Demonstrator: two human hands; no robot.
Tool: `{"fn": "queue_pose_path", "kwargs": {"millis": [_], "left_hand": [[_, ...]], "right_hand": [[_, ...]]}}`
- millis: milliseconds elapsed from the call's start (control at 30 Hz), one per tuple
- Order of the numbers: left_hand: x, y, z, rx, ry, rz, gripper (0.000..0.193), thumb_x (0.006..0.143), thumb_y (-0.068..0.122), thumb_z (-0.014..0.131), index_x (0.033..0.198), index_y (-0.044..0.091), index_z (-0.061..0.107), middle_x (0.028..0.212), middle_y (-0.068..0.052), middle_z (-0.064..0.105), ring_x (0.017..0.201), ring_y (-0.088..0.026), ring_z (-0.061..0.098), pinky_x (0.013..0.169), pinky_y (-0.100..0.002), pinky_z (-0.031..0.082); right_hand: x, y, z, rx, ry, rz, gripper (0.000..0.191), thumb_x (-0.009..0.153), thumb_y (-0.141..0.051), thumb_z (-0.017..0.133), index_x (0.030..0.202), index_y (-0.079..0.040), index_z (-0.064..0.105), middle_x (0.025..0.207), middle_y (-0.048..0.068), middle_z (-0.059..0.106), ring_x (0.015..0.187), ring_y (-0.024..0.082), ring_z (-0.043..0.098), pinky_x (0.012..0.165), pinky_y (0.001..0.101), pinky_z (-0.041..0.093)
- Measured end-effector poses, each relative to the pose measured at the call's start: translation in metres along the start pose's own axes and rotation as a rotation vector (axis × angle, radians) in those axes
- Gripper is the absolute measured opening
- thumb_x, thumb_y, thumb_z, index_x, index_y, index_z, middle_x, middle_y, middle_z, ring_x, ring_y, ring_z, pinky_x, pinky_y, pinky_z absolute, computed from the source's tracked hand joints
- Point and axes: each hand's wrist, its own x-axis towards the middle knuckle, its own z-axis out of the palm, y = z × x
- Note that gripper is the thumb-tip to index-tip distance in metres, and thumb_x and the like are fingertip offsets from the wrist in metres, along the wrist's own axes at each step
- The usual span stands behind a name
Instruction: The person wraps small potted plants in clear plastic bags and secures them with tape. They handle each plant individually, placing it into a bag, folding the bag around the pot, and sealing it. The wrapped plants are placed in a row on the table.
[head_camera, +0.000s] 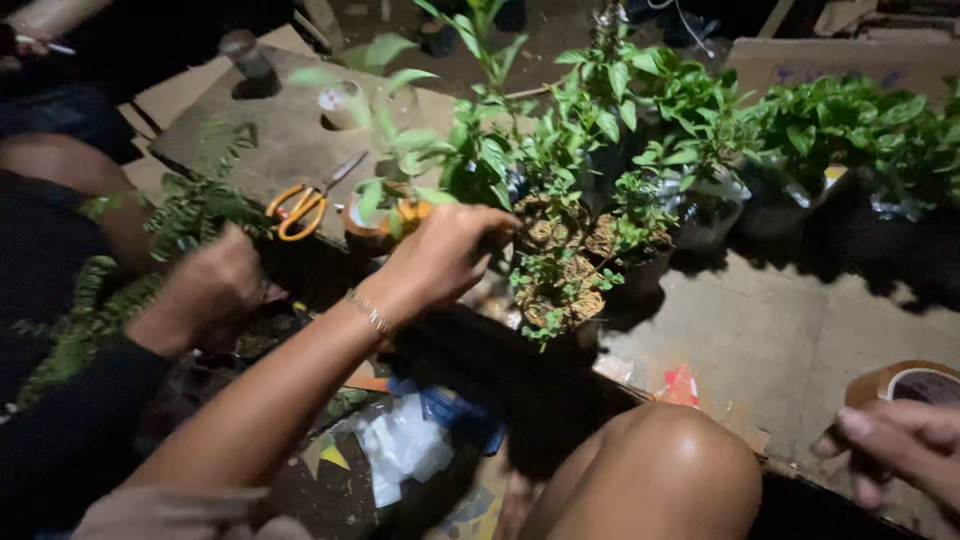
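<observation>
My left hand (440, 255), with a thin bracelet at the wrist, reaches forward from the lower left. Its fingers are closed on the base of a small leafy plant (560, 270) that stands in a dark grow bag filled with coarse soil. My right hand (895, 445) rests at the lower right edge, partly cut off by the frame. Its fingers are loosely curled and hold nothing, just below a brown tape roll (915, 385). My bare knee (650, 470) is at the bottom centre.
A co-worker's hand (205, 290) in a black sleeve holds a fern-like plant (190, 210) at left. Orange-handled scissors (300, 205) lie on cardboard (270, 130). A row of bagged leafy plants (700, 130) lines the back. Plastic wrappers (405, 445) lie below.
</observation>
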Motion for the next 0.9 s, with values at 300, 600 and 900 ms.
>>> {"fn": "queue_pose_path", "kwargs": {"millis": [300,600,900], "left_hand": [[-0.121,0.006,0.014,-0.065,0.497,-0.828,0.029,0.084,0.024,0.079,0.107,0.006,0.073,0.089,-0.015,0.074,0.075,-0.032,0.072,0.073,-0.040,0.057],[-0.095,-0.068,0.074,0.124,0.410,-0.831,0.045,0.081,0.028,0.082,0.118,0.007,0.068,0.117,-0.022,0.061,0.107,-0.039,0.063,0.091,-0.046,0.052],[-0.084,-0.034,0.027,0.436,-0.222,-0.958,0.036,0.083,0.042,0.079,0.092,0.007,0.076,0.092,-0.022,0.073,0.089,-0.043,0.072,0.075,-0.051,0.059]], "right_hand": [[-0.004,0.020,0.037,-0.083,-0.526,-0.118,0.042,0.099,-0.022,0.067,0.140,-0.012,0.062,0.096,0.008,0.070,0.076,0.014,0.062,0.070,0.0317,0.055],[-0.029,-0.011,0.046,-0.113,-0.418,0.044,0.042,0.098,-0.029,0.067,0.138,-0.017,0.062,0.098,0.011,0.071,0.079,0.016,0.063,0.071,0.0359,0.055],[-0.080,-0.070,0.062,-0.600,-0.775,-0.119,0.038,0.103,-0.040,0.058,0.117,-0.008,0.074,0.108,0.010,0.078,0.101,0.017,0.074,0.092,0.0348,0.057]]}}
